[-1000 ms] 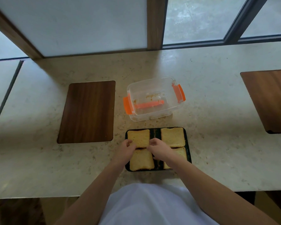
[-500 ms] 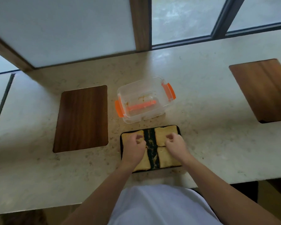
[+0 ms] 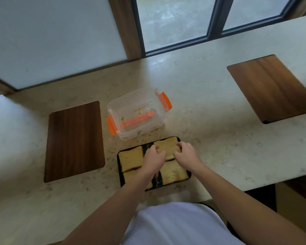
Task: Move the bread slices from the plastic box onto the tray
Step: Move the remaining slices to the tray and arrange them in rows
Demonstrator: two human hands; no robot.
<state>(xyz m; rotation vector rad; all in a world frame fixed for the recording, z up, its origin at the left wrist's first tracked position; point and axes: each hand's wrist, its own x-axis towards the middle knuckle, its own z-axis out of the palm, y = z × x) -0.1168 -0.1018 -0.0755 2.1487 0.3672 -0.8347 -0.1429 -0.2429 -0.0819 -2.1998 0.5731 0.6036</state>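
So the biggest thing here is the pale speckled stone counter (image 3: 193, 96), running along under a window (image 3: 173, 22). Two dark wood boards sit on it: one on the left (image 3: 72, 140) and one far off to the right (image 3: 272, 87), well apart from everything else.

In the middle there's the clear plastic box (image 3: 140, 114) with orange latches on both ends. It's open with no lid on, and all I can make out inside is some crumbs and an orange strip along the bottom. No bread in it.

Just in front of the box, near the counter's edge, is the black tray (image 3: 119, 167), and all four bread slices are on it in a two-by-two layout. The back left slice (image 3: 131, 158) and front right slice (image 3: 173, 172) are easy to see, while the front left one is mostly hidden under the forearm.

Both hands are on the back right slice (image 3: 168, 145). The left hand (image 3: 153, 158) has its fingers curled on the slice's left edge, and the right hand (image 3: 185, 153) has fingers curled over the right edge, so they're pinching it from both sides. Can't tell if that slice is lying flat or lifted a bit.
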